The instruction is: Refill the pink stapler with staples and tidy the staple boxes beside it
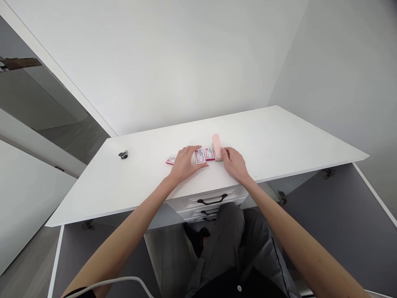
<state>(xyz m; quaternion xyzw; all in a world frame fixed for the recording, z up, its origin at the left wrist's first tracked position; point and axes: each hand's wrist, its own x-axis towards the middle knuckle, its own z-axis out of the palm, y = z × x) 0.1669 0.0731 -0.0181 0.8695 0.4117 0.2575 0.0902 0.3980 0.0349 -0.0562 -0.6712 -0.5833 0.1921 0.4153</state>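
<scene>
My left hand (183, 164) rests on the white tabletop (145, 178), with thumb and forefinger closed around a small white-and-red box (200, 156). Against that box's right side lies a second box (209, 154) of the same look. A third red-and-white box (170, 160) pokes out to the left of my left hand, partly covered by it. To the right of the boxes a pink stapler (216, 145) lies lengthwise, pointing away from me. The curled fingers of my right hand (235, 162) grip its near end from the right.
A small black-and-silver clip-like item (123, 154) lies on the left part of the tabletop. Below the front edge are drawers with black handles (212, 199). Cabinet doors stand open on the left (102, 252) and right (338, 215). A white cable (124, 279) crosses my left arm.
</scene>
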